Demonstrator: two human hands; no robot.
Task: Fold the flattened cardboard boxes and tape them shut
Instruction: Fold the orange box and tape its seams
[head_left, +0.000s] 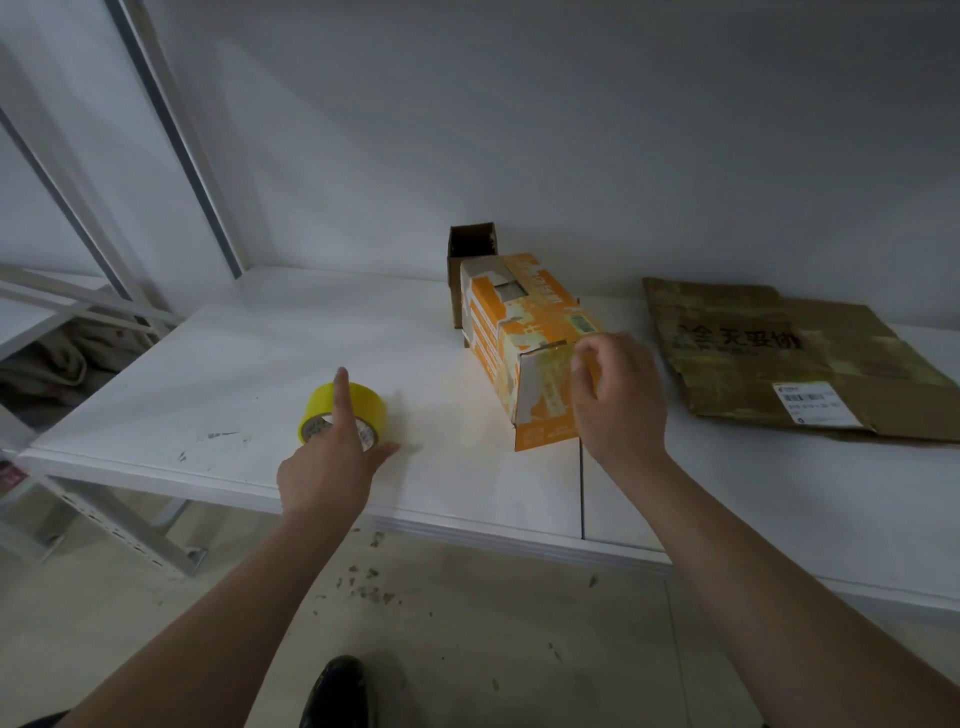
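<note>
**Taping near end of orange box: risks and count**

Right hand, fingers curled, pinches the taped near-end flap of the orange box, which lies mid-table. Left hand rests on the yellow tape roll, index finger straight and thumb spread, no grasp seen.

Risks, as judged:
- The flap could spring open if the strip is not pressed flat.
- The roll, lying on its curved side, may roll away.

Count: 1 tape roll, 1 orange box, 1 flattened brown box at the right, 1 small open brown box behind.

Plain storeroom or packing area: white metal shelf against a bare wall, slotted rack leg near left, flattened cardboard box far right, scraps on the floor.
</note>
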